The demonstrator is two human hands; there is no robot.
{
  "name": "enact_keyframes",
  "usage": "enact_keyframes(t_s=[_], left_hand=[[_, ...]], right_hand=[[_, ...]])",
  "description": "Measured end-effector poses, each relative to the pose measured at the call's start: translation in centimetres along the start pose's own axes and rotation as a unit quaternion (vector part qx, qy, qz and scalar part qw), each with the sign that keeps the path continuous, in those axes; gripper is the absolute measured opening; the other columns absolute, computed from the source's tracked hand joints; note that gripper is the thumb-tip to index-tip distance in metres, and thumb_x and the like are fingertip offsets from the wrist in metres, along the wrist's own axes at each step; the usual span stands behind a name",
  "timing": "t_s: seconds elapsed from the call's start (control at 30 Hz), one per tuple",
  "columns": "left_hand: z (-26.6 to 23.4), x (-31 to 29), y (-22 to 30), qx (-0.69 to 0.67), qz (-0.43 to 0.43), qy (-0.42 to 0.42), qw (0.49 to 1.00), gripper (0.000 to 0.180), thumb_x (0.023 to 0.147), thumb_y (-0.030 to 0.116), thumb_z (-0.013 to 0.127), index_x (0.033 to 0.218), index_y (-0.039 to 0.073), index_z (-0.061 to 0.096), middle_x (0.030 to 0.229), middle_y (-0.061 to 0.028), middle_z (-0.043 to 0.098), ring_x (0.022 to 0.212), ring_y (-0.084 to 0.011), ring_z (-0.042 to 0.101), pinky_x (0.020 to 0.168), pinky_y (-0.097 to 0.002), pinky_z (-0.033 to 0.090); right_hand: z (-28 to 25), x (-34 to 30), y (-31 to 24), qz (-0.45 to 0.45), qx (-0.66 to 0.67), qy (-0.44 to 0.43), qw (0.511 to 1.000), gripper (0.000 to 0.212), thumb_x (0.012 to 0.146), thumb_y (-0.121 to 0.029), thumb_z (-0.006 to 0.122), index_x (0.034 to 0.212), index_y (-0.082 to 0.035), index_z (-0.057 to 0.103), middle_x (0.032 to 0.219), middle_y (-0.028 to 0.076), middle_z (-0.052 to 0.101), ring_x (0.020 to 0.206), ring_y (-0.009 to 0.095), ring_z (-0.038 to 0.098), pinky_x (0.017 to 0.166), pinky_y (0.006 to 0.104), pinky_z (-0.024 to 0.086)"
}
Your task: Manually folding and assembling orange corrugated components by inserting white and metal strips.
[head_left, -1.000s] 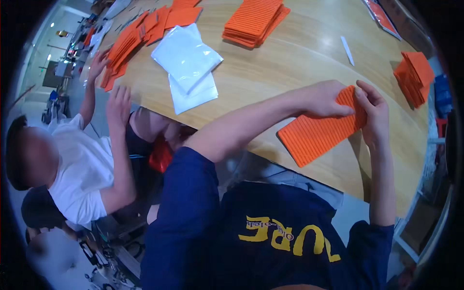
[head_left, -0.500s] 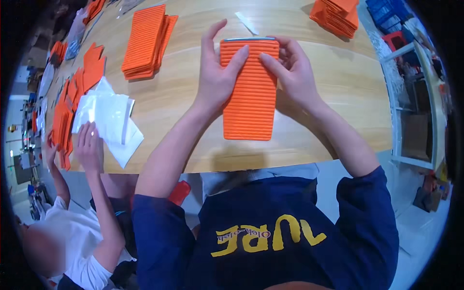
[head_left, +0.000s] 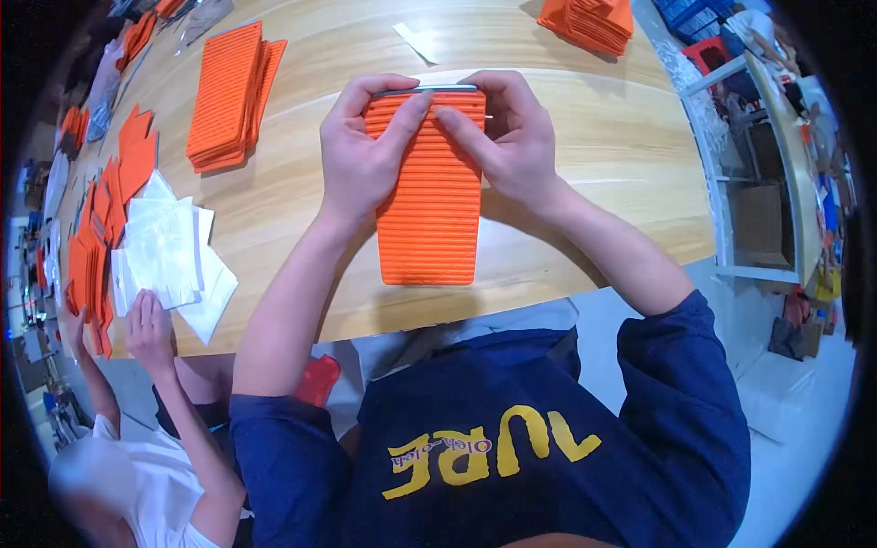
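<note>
An orange ribbed flat piece (head_left: 429,210), several-sided and slightly narrower toward me, is held above the table's near part. A thin silvery strip runs along its far edge. My left hand (head_left: 365,155) grips the far left corner, thumb flat on the ribs and index finger bent over the edge. At the far right corner, my right hand (head_left: 516,137) pinches the piece, its thumb on top near the other thumb. The undersides of both grips are hidden. A small white rod-like bit pokes out by the right fingers; its kind is unclear.
On the wooden table (head_left: 603,183) lie a stack of orange ribbed pieces (head_left: 224,96), another orange pile (head_left: 589,23) and a white slip (head_left: 416,43). At left, a co-worker's hand (head_left: 149,329) touches white plastic bags (head_left: 164,247) beside orange pieces (head_left: 89,274). A white-framed rack (head_left: 722,173) stands right.
My left index finger, raised before, has come down onto the far edge. My right fingers now curl farther over that edge. The whole view has shifted, with the table's things appearing farther left.
</note>
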State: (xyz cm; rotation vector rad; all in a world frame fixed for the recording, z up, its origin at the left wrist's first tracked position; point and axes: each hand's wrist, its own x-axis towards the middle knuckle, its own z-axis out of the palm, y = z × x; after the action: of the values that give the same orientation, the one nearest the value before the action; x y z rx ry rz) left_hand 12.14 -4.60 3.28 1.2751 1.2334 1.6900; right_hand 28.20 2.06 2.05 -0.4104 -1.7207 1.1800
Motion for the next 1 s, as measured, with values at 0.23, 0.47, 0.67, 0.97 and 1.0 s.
enact_keyframes(t_s=[0.23, 0.47, 0.67, 0.97, 1.0], left_hand=[[0.4, -0.7, 0.2, -0.027, -0.021, 0.006, 0.999, 0.021, 0.092, 0.003, 0.071, 0.111, 0.000, 0.064, 0.102, -0.0086, 0.068, 0.087, -0.0119, 0.063, 0.081, -0.0227, 0.051], [0.6, -0.6, 0.2, -0.027, 0.013, 0.004, 1.000, 0.018, 0.090, 0.004, 0.072, 0.105, 0.000, 0.064, 0.094, -0.0078, 0.068, 0.079, -0.0114, 0.062, 0.073, -0.0221, 0.052], [0.2, -0.7, -0.2, -0.014, 0.001, -0.003, 1.000, 0.017, 0.089, 0.003, 0.073, 0.103, 0.000, 0.064, 0.091, -0.0077, 0.068, 0.075, -0.0113, 0.062, 0.071, -0.0219, 0.053], [-0.2, 0.3, -1.3, -0.194, -0.146, -0.035, 0.969, 0.044, 0.091, 0.004, 0.069, 0.130, 0.002, 0.048, 0.106, -0.0174, 0.067, 0.085, -0.0182, 0.067, 0.076, -0.0277, 0.057], [-0.7, 0.2, -1.6, -0.222, -0.211, -0.082, 0.948, 0.051, 0.092, 0.003, 0.068, 0.136, 0.003, 0.043, 0.108, -0.0197, 0.067, 0.088, -0.0201, 0.069, 0.076, -0.0293, 0.058]], right_hand=[[0.4, -0.3, 0.5, -0.014, 0.033, 0.026, 0.999, 0.022, 0.091, -0.001, 0.070, 0.106, -0.001, 0.054, 0.085, 0.008, 0.067, 0.067, 0.010, 0.061, 0.060, 0.0206, 0.052], [0.2, -0.3, 1.1, -0.065, 0.027, 0.037, 0.997, 0.018, 0.089, -0.001, 0.073, 0.097, 0.000, 0.056, 0.073, 0.004, 0.063, 0.058, 0.008, 0.055, 0.052, 0.0202, 0.046], [-0.9, 0.3, 2.5, -0.137, -0.061, -0.013, 0.989, 0.015, 0.090, -0.001, 0.072, 0.093, 0.000, 0.058, 0.066, 0.001, 0.059, 0.053, 0.007, 0.049, 0.046, 0.0210, 0.041], [-1.0, 1.2, 0.7, 0.187, 0.109, 0.114, 0.970, 0.021, 0.096, -0.004, 0.066, 0.114, 0.000, 0.056, 0.098, 0.014, 0.069, 0.078, 0.013, 0.063, 0.067, 0.0217, 0.050], [-1.3, 1.4, 0.9, 0.202, 0.088, 0.130, 0.967, 0.022, 0.096, -0.004, 0.066, 0.115, 0.000, 0.056, 0.098, 0.013, 0.070, 0.079, 0.012, 0.063, 0.068, 0.0219, 0.051]])
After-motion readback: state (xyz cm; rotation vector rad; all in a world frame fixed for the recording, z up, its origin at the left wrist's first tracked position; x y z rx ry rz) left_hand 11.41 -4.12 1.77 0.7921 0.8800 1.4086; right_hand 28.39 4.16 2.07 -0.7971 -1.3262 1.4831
